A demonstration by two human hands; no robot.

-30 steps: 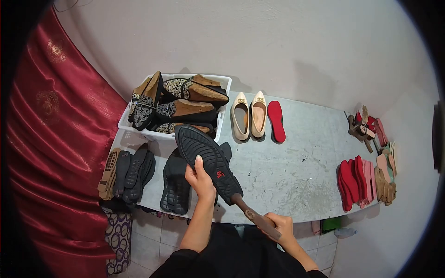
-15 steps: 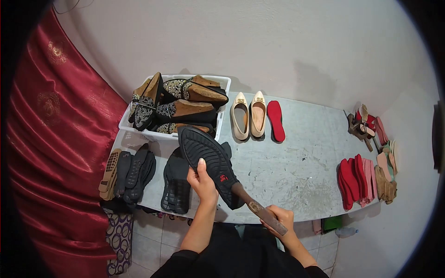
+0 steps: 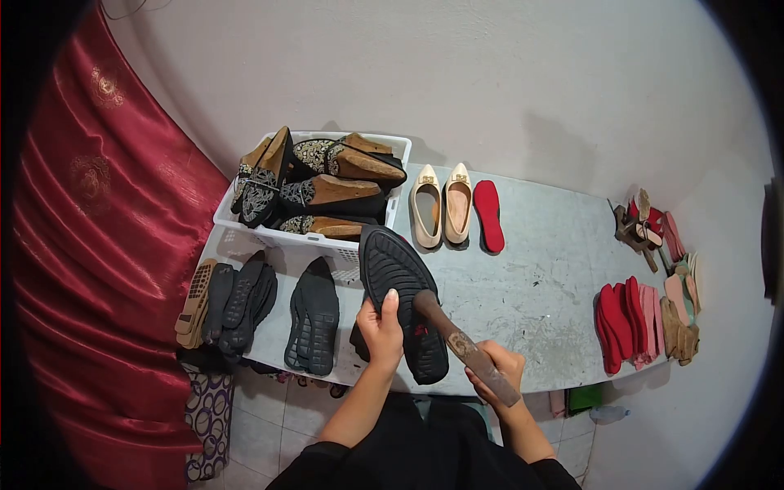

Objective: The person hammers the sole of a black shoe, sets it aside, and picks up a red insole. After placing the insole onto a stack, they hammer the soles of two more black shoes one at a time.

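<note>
My left hand (image 3: pixel 382 331) grips a black shoe (image 3: pixel 395 263) by its side, thumb pressed on the sole. The ridged sole faces up toward me, toe pointing away, with a small red mark near the arch. My right hand (image 3: pixel 498 369) is closed around a worn, rusty-brown hammer (image 3: pixel 469 351). Its rounded end rests on or just over the middle of the sole; contact cannot be told for sure. Left of the shoe, a stack of black soles (image 3: pixel 313 318) lies on the table (image 3: pixel 523 302).
A white basket (image 3: pixel 231 219) holds several black patterned shoes on wooden lasts. Behind the shoe stand cream flats (image 3: pixel 426 204) and a red insole (image 3: pixel 488 214). More soles (image 3: pixel 245 302) lie left, red and pink insoles (image 3: pixel 616 322) right, tools (image 3: pixel 637 224) far right. A red curtain (image 3: pixel 114 269) hangs left.
The shoe has shifted right and turned more upright. The hammer's end has moved from the heel area up to mid-sole. Both hands keep their hold.
</note>
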